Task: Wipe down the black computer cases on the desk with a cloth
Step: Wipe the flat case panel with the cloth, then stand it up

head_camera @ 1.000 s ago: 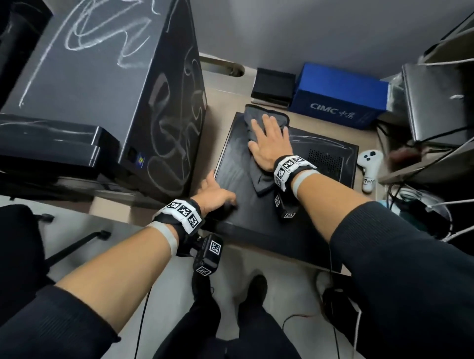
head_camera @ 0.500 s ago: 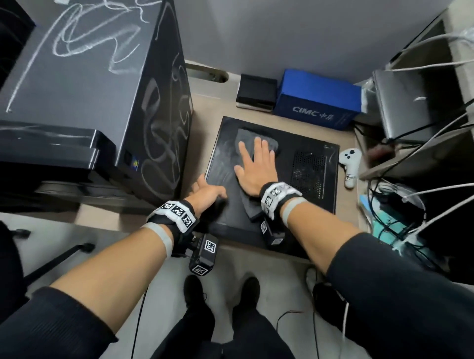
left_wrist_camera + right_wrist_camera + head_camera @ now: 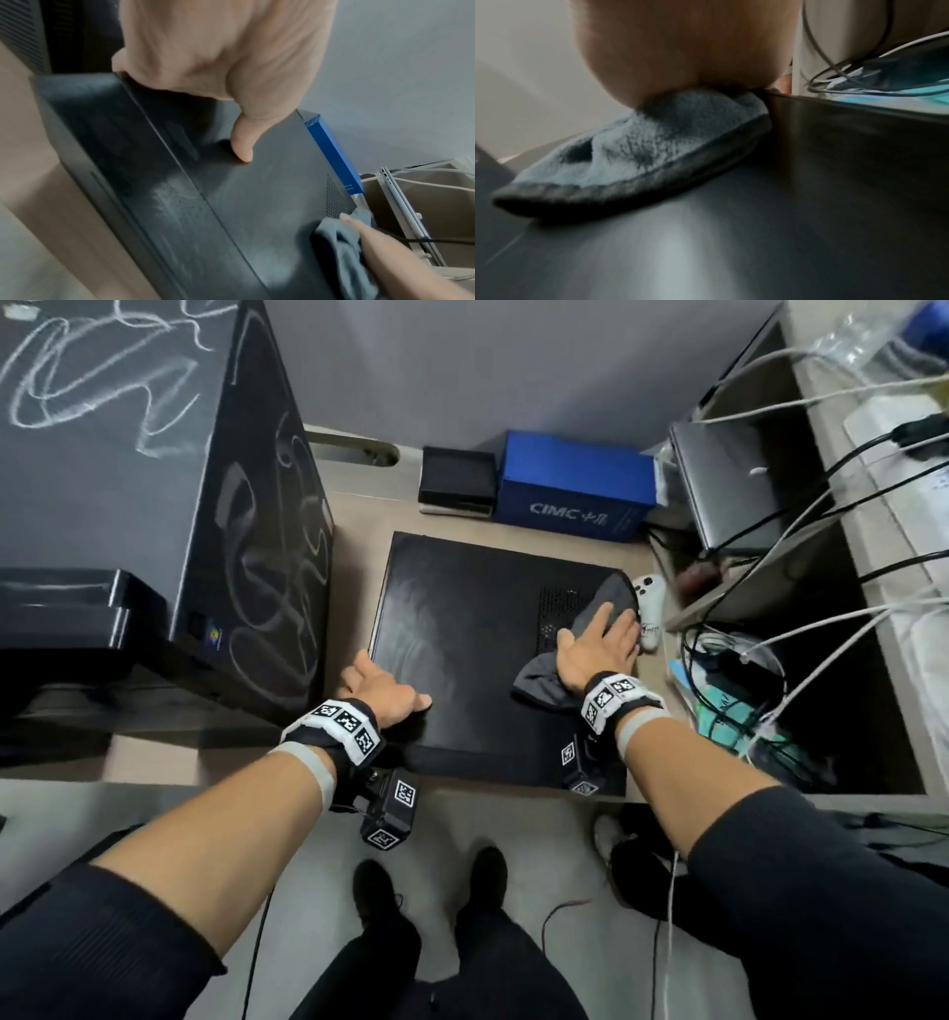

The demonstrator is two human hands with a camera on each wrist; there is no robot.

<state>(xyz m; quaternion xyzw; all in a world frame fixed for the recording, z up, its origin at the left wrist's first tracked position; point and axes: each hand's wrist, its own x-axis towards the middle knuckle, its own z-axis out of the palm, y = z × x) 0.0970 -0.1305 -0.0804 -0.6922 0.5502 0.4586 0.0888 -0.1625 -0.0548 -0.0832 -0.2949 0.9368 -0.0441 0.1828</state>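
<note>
Head view: centre-right, fluffy grey cloth [image 3: 539, 681] is pressed under straight fingers of the right hand [image 3: 595, 649] on the flat black computer case [image 3: 477, 588], gripped lower-left by the left hand [image 3: 382, 693]; pale streaks [image 3: 436, 649] should be overlapped.

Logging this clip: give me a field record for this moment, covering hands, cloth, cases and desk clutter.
Right hand: flat on the cloth, pressing it near the flat case's right edge
Left hand: holds the flat case's near left edge, thumb on top
Flat case: lies on the desk, faint smears at left
Upright case: stands to its left, pale swirl marks
Nearby: white controller, blue box
</note>
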